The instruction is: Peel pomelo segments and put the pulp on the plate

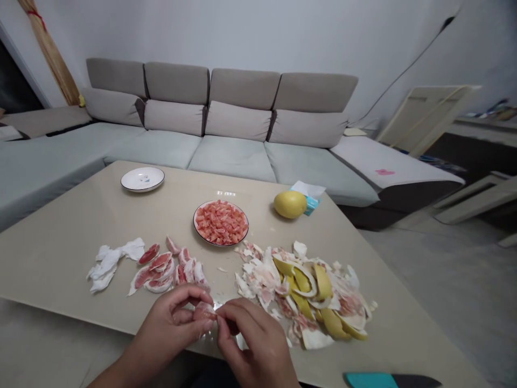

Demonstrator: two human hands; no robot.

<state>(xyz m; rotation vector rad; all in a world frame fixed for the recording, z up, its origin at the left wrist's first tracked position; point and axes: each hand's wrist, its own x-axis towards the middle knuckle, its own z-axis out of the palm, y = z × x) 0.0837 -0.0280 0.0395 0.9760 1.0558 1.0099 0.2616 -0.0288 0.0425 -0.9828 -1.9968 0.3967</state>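
Between my two hands, close to the table's front edge, is a pomelo segment (204, 311) with pale skin and pink flesh. My left hand (173, 318) grips it between thumb and fingers. The fingertips of my right hand (250, 334) are pinched at the segment's right end, on its thin skin. Unpeeled pomelo segments (161, 272) lie just beyond my left hand. A heap of yellow rind and white pith (307, 291) spreads to the right of my right hand. Farther back, a plate (195, 227) holds a pile of pink pomelo pulp (222, 222).
A whole yellow pomelo (290, 204) rests by a blue tissue pack (312, 205). A white plate (139, 186) stands at the far left, crumpled tissues (107, 269) nearer. A knife with a teal handle (369, 380) lies at the front right. Beyond the table (81, 215) is a sofa (230, 156).
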